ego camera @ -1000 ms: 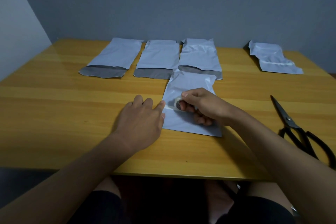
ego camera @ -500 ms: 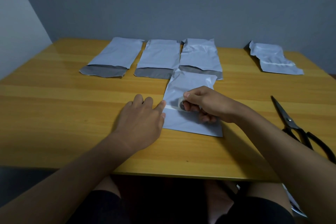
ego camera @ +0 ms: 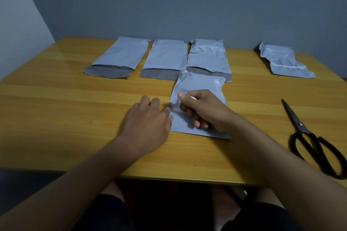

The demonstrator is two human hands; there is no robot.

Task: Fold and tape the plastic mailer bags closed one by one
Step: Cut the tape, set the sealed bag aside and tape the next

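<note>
mailer bag [ego camera: 201, 84] under fingers [ego camera: 197, 123], tape roll [ego camera: 183, 107]

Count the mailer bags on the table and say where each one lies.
5. Three lie in a back row: left bag, middle bag, third bag. One far-right bag. One front bag under both hands. None seems hidden.

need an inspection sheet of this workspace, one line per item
surface: wooden table, bare wood showing round the bags
job's things: folded mailer bag under both hands; three open mailer bags in a row behind it; one taped bag far right; tape roll
clutter: black scissors at right, blades shut
grippers: left hand flat at the bag's left edge; right hand holds the tape roll
cables: nothing seen
surroundings: grey wall behind
</note>
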